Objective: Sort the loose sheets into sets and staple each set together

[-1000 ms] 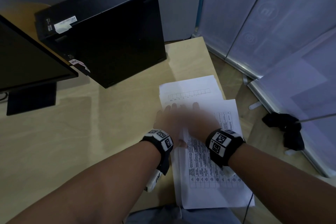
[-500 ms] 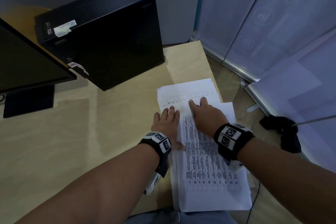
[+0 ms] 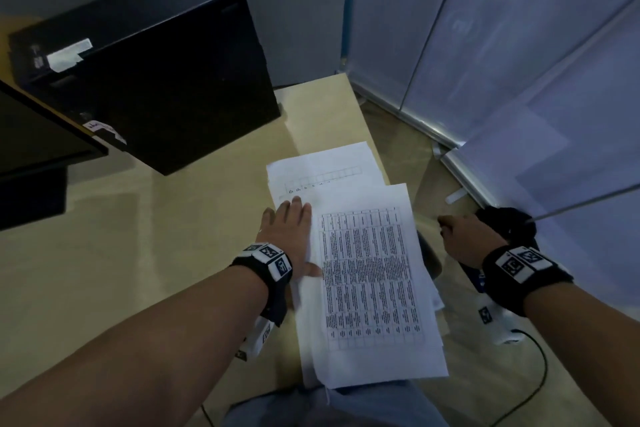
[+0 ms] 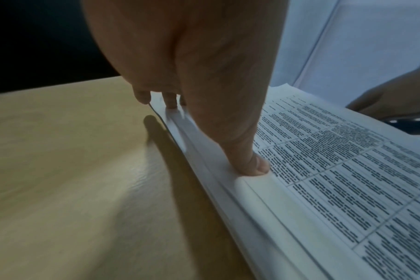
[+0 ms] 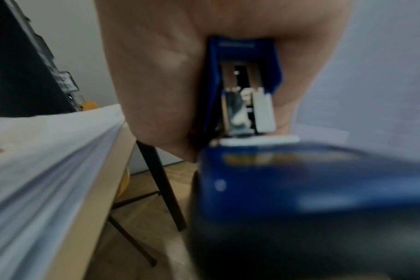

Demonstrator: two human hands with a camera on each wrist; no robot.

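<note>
A stack of white sheets with a printed table on top [image 3: 370,274] lies near the desk's right edge. It overlaps a sheet with a row of boxes [image 3: 322,166] farther back. My left hand [image 3: 291,225] lies flat on the stack's left margin, and the left wrist view shows its thumb [image 4: 247,161] pressing the top sheet [image 4: 324,170]. My right hand [image 3: 464,239] hangs off the desk, right of the sheets. In the right wrist view, this hand [image 5: 156,75] grips a blue stapler [image 5: 240,85], whose jaws point away from the camera.
A black computer case [image 3: 149,62] stands at the back of the wooden desk [image 3: 138,253], and a dark monitor [image 3: 34,135] is at the left. Past the desk's right edge are a black object [image 3: 509,222] on the floor, a cable [image 3: 540,374] and frosted panels [image 3: 519,62].
My right hand has left the sheets and moved right, past the desk edge, where it now holds the stapler. My left hand has stayed flat on the stack.
</note>
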